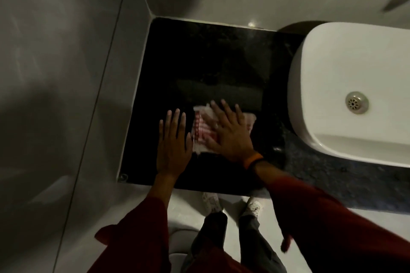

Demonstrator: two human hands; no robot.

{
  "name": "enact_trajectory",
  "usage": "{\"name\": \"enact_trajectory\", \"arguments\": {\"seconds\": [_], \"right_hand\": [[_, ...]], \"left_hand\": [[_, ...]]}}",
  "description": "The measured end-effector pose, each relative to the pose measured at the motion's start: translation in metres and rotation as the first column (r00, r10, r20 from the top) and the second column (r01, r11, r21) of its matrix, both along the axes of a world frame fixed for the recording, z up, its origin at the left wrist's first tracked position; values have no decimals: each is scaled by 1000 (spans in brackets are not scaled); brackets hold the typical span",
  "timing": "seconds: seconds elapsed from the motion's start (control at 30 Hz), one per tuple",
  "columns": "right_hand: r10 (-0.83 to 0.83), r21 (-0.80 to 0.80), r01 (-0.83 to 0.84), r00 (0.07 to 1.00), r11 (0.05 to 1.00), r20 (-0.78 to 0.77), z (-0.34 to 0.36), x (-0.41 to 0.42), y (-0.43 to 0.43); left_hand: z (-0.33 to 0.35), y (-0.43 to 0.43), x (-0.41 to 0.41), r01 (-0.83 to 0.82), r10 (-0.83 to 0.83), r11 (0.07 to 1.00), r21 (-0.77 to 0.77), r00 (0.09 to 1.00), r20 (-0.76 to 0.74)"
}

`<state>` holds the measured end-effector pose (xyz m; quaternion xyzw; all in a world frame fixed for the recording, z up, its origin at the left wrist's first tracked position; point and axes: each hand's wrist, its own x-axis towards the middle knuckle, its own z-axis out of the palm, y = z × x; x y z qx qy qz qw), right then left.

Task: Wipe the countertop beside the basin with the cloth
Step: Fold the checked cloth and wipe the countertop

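Pressing flat with spread fingers, the right hand (229, 134) pins the red-checked cloth (203, 131) on the dark bench (199, 62) left of the basin (346, 68); the left hand (174, 143) lies palm-down beside it, fingers together.

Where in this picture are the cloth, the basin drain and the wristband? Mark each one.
cloth (203, 132), head view, on the red-striped part left of the right hand.
drain (356, 102), head view, on the metal grate's centre.
wristband (253, 160), head view, on the orange band at the right wrist.
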<state>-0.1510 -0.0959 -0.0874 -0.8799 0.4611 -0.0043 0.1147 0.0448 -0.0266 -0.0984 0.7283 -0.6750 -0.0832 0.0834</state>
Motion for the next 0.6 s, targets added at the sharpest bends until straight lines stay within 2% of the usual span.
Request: {"name": "enact_trajectory", "arguments": {"seconds": [0.2,0.33,0.4,0.47,0.53,0.6], "right_hand": [[-46,-41,44,998,998,-34,3,20,-116],[1,-29,-3,997,1000,-82,7,23,-149],[-43,-56,40,997,998,-57,14,25,-140],[-112,-91,117,992,989,61,23,23,-111],[-135,-134,163,971,978,199,27,13,-61],[-152,-148,190,960,971,236,26,-7,-1]], "left_hand": [[-1,0,0,0,0,1000,-5,999,46],[0,0,0,7,-7,1000,-3,999,51],[1,0,-1,4,-4,1000,-5,999,32],[0,0,-1,0,0,1000,3,1000,16],[1,0,-1,15,-15,1000,10,1000,12],[6,1,-2,30,-30,999,18,999,11]]}}
